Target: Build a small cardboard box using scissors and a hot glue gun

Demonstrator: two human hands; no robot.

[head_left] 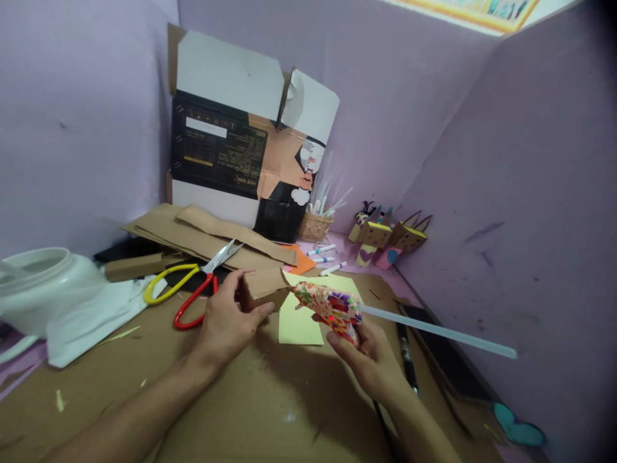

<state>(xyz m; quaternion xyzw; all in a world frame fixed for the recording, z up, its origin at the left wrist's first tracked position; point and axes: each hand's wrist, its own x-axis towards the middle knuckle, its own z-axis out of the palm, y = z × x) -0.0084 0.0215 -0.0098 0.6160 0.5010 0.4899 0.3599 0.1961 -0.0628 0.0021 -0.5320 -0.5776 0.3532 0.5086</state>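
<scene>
My left hand (231, 321) is closed around a small folded piece of brown cardboard (264, 283), with the thumb along its near side. My right hand (369, 360) grips a hot glue gun (330, 305) covered in a colourful pattern, a small red light glowing on it. The gun's nozzle points left and meets or nearly meets the cardboard's right edge. From its back a long translucent glue stick (443, 331) sticks out to the right. Beneath both lies pale yellow paper (301, 325). Scissors (197, 292) with one yellow and one red handle lie open beside my left hand.
A flattened printed carton (216, 145) leans on the wall behind cardboard strips (231, 231). Markers (332, 269) lie near a small basket (315, 226) and paper animal figures (376, 235). A white pot (43, 289) stands left. At right are a black pen (407, 357) and a dark flat object (453, 354).
</scene>
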